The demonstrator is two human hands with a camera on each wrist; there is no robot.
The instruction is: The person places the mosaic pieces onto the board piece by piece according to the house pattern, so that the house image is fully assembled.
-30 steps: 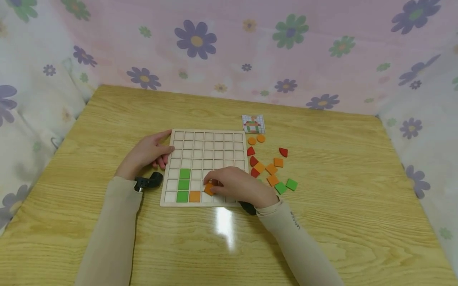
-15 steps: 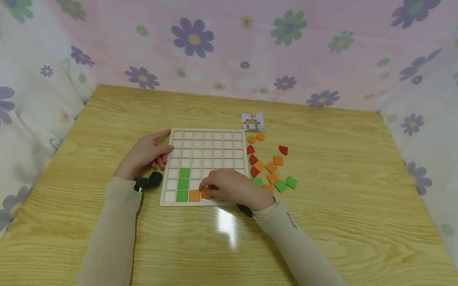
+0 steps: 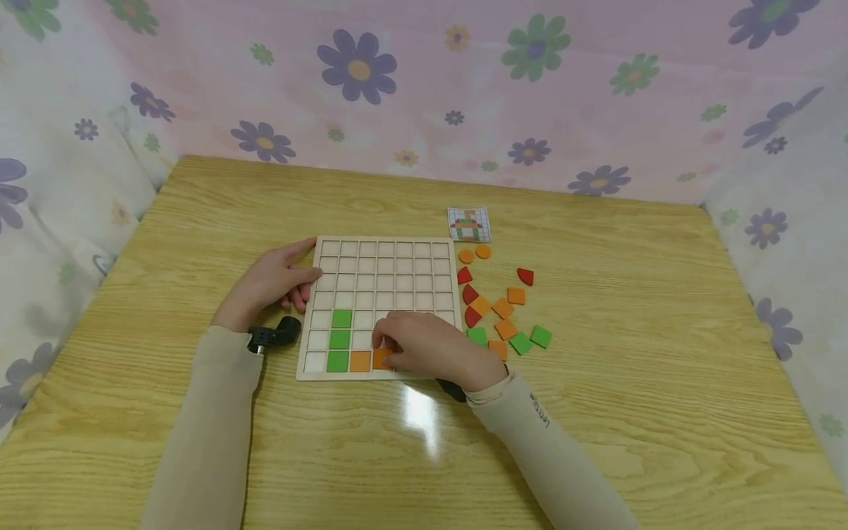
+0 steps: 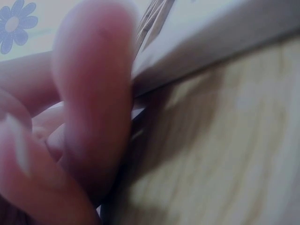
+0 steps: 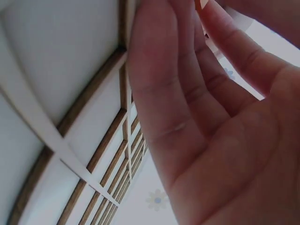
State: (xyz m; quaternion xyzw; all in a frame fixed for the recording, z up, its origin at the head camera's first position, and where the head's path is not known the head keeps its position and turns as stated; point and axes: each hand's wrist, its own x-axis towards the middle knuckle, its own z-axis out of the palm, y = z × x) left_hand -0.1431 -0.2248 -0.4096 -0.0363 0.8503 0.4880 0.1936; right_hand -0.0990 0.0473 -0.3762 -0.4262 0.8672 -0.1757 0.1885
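An orange square (image 3: 380, 359) sits at the fourth space of the bottom row of a grid board, partly covered by the right hand (image 3: 427, 344); its thumb and fingers are clamped on the square. Whether the square is fully seated I cannot tell. It is flat, smooth and matches the orange tile (image 3: 360, 361) just left of it. Next to that, three green tiles (image 3: 341, 339) stack up a column. The pale wooden board (image 3: 404, 283) has thin raised dividers. The left hand (image 3: 268, 283) touches the board's left edge, its thumb and index finger apart.

Right of the board lie loose orange and green squares, red quarter-rounds and two orange circles, with a small picture card (image 3: 469, 224) near the far corner. The counter (image 3: 636, 353) is yellowish, wood-grained and glossy, with a bright reflection in front of the board. Behind it hangs pink flowered cloth (image 3: 424, 81); whitish flowered cloth covers both sides.
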